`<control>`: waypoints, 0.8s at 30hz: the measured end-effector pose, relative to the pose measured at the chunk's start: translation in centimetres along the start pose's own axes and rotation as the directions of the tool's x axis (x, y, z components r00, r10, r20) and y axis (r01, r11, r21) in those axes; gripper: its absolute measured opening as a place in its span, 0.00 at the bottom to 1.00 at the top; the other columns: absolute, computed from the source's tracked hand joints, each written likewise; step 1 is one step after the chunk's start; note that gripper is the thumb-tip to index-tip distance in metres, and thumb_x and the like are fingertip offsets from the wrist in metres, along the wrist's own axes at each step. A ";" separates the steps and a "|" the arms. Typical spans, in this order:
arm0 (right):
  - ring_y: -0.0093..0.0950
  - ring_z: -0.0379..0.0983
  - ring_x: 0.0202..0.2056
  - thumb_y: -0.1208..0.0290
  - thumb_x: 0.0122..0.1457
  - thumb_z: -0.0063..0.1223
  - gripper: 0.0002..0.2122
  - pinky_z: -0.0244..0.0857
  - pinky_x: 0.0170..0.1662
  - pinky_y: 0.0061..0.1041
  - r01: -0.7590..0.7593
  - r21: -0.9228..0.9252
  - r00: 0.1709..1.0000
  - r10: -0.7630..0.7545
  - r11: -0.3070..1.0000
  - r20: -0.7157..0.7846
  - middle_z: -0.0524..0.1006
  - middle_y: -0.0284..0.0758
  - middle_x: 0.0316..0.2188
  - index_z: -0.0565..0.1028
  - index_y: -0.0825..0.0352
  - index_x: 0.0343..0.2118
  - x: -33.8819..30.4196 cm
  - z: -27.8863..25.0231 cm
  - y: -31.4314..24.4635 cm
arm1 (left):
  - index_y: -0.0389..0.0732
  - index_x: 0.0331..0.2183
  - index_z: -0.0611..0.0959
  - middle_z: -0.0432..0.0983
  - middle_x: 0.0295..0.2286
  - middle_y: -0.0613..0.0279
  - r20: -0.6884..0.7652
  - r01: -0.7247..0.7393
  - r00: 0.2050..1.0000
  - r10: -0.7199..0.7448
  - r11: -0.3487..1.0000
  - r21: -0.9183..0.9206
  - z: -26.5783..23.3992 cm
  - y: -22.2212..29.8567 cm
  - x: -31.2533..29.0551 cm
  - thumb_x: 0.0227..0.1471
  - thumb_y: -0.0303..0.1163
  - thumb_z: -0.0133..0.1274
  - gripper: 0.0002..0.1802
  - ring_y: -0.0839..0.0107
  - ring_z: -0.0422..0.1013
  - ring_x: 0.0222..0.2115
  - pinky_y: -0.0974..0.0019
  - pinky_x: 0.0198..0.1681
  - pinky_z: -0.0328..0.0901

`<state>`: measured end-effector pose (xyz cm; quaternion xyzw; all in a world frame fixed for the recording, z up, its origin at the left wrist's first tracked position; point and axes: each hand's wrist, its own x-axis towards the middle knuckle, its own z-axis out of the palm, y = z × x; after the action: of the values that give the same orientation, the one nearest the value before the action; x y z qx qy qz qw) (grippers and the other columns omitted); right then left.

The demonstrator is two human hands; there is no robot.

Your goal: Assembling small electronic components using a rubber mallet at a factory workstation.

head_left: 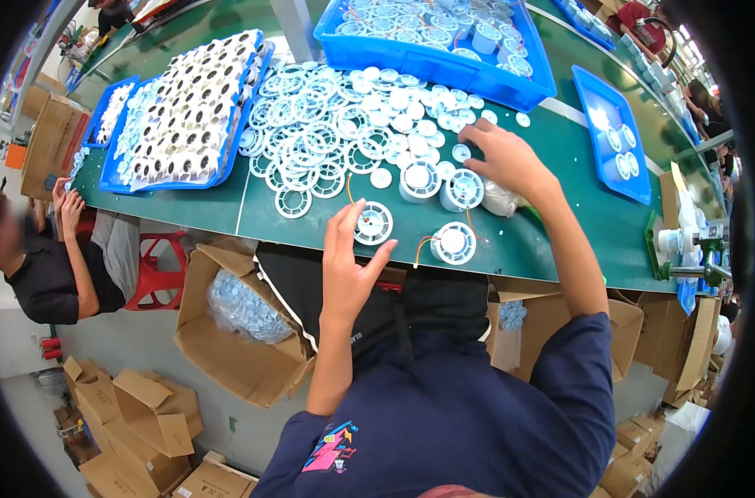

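My left hand [348, 261] has its thumb and fingers around the rim of a round light-blue slotted housing [373, 223] near the table's front edge. An orange wire rises beside that housing. My right hand [506, 158] reaches over the table with thumb and forefinger apart, on either side of a small round disc [461, 153]; whether they touch it I cannot tell. Between my hands stand two more housings, one with a white centre [420, 180] and one with a blue centre [464, 189]. Closer to me is a wired housing [454, 243] with a white centre.
Light-blue rings [311, 145] and small discs [406, 108] lie heaped ahead. A blue bin [444, 62] of housings stands behind them. White moulded trays [195, 108] are stacked at left; a blue tray [614, 133] lies at right. Another person sits at far left. Open cartons [228, 332] stand below.
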<state>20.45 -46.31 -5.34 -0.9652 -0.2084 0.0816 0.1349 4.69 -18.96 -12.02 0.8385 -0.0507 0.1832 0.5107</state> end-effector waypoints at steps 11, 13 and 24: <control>0.47 0.79 0.44 0.68 0.63 0.56 0.13 0.75 0.47 0.44 0.136 -0.097 0.985 -0.145 0.986 -0.096 0.78 0.47 0.43 0.77 0.70 0.46 3.3 2.0 0.9 | 0.41 0.61 0.73 0.74 0.53 0.49 -0.020 -0.028 0.999 0.029 0.997 0.067 1.3 -0.5 0.0 0.51 0.30 0.69 0.38 0.50 0.71 0.51 0.52 0.55 0.65; 0.46 0.79 0.39 0.70 0.64 0.57 0.11 0.75 0.42 0.40 0.287 0.028 0.938 -0.275 0.957 -0.211 0.79 0.47 0.42 0.80 0.71 0.46 3.7 1.8 2.9 | 0.41 0.61 0.73 0.74 0.53 0.49 -0.022 -0.026 0.999 0.027 0.997 0.076 1.2 -0.7 -0.1 0.51 0.30 0.69 0.38 0.50 0.71 0.52 0.52 0.55 0.65; 0.18 0.72 0.30 0.70 0.67 0.60 0.08 0.66 0.34 0.21 0.049 0.659 0.995 -0.097 0.751 0.038 0.77 0.29 0.33 0.83 0.68 0.42 -3.1 -1.4 -1.1 | 0.40 0.61 0.74 0.75 0.51 0.50 -0.077 -0.051 0.995 0.063 0.986 0.156 1.7 -1.0 -0.3 0.50 0.27 0.69 0.38 0.52 0.72 0.50 0.54 0.55 0.65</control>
<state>17.55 -47.01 -3.39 -0.8442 -0.2087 0.1777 0.4606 5.08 -20.00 -13.73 0.8653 -0.0394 0.2354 0.4407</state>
